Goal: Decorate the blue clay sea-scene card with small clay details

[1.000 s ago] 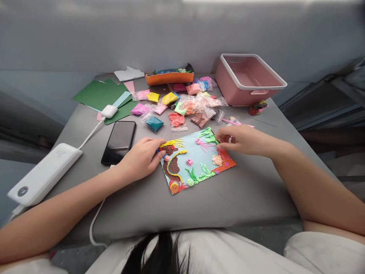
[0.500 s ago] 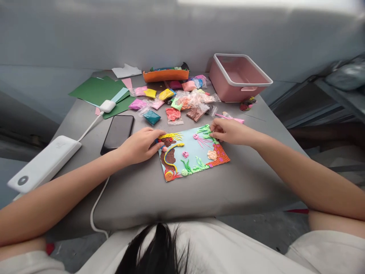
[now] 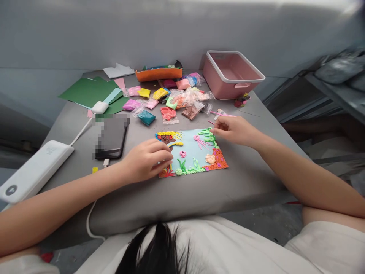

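Observation:
A light-blue card with a clay sea picture [image 3: 191, 144] lies flat on the grey table. On it are a pink jellyfish [image 3: 196, 138], a beige turtle [image 3: 210, 159], green weeds [image 3: 182, 166] and an orange dotted corner. My right hand [image 3: 232, 130] pinches the card's upper right corner, by the green clay. Close to those fingertips shows the end of a thin pink stick [image 3: 211, 122]; whether it is held is unclear. My left hand [image 3: 148, 159] hovers over or rests on the card's left edge, fingers loosely bent and apart, covering the brown clay and part of a yellow strip.
Several bags of coloured clay [image 3: 146, 116] lie behind the card. A pink box [image 3: 225, 83] stands at the back right. To the left are a phone [image 3: 114, 139], a white power bank [image 3: 37, 171] with its cable, and green paper sheets [image 3: 85, 91].
My left hand has moved from the card's upper left corner down to its left side. The card has turned slightly and shifted right on the table. The head view has shifted a little.

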